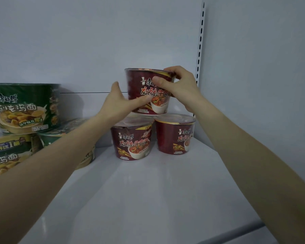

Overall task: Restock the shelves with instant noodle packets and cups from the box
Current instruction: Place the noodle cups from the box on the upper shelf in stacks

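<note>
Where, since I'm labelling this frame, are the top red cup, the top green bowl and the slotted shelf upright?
top red cup (137, 85): head view, left side wall.
top green bowl (25, 106): head view, front label.
slotted shelf upright (200, 43): head view, middle of strip.

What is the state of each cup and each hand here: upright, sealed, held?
Top dark red paper noodle cup: upright, sealed, held by both hands.
Lower left red cup: upright, sealed, free.
Lower right red cup: upright, sealed, free.
Top green noodle bowl: upright, sealed, free.
Lower left green bowl: sealed, partly cropped.
Lower right green bowl: sealed, partly behind arm.
Left hand: grips top cup's side.
Right hand: grips its rim.
</note>
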Action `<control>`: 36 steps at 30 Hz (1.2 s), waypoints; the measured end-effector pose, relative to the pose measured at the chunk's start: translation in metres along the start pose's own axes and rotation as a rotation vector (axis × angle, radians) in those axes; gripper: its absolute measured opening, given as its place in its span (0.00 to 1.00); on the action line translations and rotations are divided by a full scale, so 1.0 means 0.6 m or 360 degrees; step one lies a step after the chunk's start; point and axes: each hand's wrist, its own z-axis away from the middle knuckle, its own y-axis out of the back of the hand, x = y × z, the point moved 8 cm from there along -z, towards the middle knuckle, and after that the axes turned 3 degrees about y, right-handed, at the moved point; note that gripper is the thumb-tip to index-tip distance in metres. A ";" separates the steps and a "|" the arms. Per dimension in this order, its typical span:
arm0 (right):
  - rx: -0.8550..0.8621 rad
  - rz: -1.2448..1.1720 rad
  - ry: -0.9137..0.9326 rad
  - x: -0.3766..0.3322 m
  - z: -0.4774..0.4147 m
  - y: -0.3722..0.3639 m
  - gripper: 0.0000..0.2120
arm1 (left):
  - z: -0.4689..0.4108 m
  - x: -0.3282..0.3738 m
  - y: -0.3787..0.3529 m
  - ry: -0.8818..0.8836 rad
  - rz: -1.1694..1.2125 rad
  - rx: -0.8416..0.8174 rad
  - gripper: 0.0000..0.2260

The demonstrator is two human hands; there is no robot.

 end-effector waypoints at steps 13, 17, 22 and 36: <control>-0.0973 0.0911 -0.0491 0.157 0.079 0.078 0.23 | -0.013 -0.003 -0.007 -0.0044 0.0488 0.0069 0.27; -0.0942 0.1080 -0.0271 0.164 0.076 0.079 0.22 | -0.012 -0.009 -0.011 -0.0027 0.0487 0.0073 0.28; -0.0855 0.1088 -0.0218 0.160 0.064 0.074 0.18 | -0.012 -0.005 -0.010 -0.0043 0.0496 0.0077 0.30; -0.0743 0.1043 -0.0143 0.167 0.065 0.057 0.17 | 0.001 0.011 -0.016 -0.0073 0.0514 0.0027 0.35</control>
